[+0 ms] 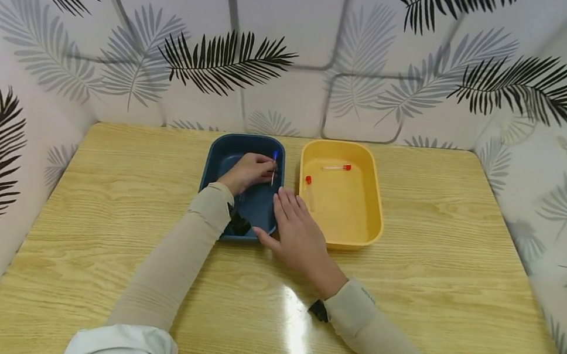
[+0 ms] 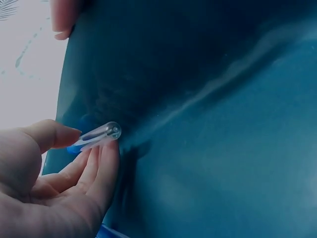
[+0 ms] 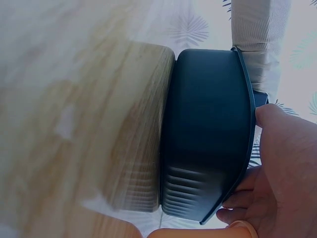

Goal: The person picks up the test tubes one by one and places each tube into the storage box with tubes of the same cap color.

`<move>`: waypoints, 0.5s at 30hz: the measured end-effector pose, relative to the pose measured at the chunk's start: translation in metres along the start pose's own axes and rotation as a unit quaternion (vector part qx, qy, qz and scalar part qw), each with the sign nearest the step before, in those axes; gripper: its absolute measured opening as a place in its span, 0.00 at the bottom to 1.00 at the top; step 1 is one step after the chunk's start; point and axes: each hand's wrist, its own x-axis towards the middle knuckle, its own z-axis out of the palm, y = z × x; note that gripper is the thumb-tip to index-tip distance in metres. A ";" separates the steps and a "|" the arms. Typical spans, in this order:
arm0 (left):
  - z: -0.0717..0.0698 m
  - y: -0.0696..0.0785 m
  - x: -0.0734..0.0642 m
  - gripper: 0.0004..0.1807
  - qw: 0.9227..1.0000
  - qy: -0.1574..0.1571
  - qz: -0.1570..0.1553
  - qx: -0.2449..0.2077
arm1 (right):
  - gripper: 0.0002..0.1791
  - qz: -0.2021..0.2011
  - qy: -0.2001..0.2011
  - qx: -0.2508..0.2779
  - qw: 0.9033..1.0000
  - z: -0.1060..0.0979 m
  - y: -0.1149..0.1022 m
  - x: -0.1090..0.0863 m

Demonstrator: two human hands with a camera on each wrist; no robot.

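Observation:
My left hand (image 1: 251,172) is inside the dark blue tray (image 1: 257,234), pinching a clear test tube with a blue cap (image 1: 275,155) near the tray's right wall. In the left wrist view the tube (image 2: 103,134) lies between thumb and fingers, its rounded end facing the camera. My right hand (image 1: 303,234) rests on the blue tray's near right rim, fingers straight and thumb spread along the corner. From the right wrist view, the thumb and fingertips touch the rim of the tray (image 3: 208,114). A blue piece (image 2: 111,232) shows at the lower edge of the left wrist view.
A yellow tray (image 1: 350,215) stands right of the blue one, a narrow gap between them. Two red-capped test tubes lie in it: one tube (image 1: 336,167) near the back, another (image 1: 309,181) by the left wall. Both trays stand on a wooden table (image 1: 444,250) before a leaf-patterned backdrop.

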 end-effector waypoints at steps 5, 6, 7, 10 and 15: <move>-0.001 -0.002 -0.001 0.18 0.998 0.025 0.021 0.051 | 0.46 -0.001 -0.002 -0.003 1.000 0.000 0.000 0.000; -0.001 -0.002 -0.001 0.18 0.998 0.030 0.025 0.059 | 0.47 -0.001 -0.002 -0.005 1.000 0.000 0.000 0.000; -0.001 -0.002 -0.002 0.18 0.997 0.035 0.028 0.064 | 0.48 -0.002 -0.002 -0.009 1.000 0.000 0.000 0.000; -0.001 -0.001 -0.003 0.18 0.996 0.052 0.038 0.066 | 0.48 -0.001 -0.003 -0.012 1.000 -0.001 0.000 0.000; -0.003 0.000 -0.003 0.17 0.993 0.080 0.054 0.065 | 0.47 0.001 -0.003 -0.009 1.000 0.000 0.000 0.000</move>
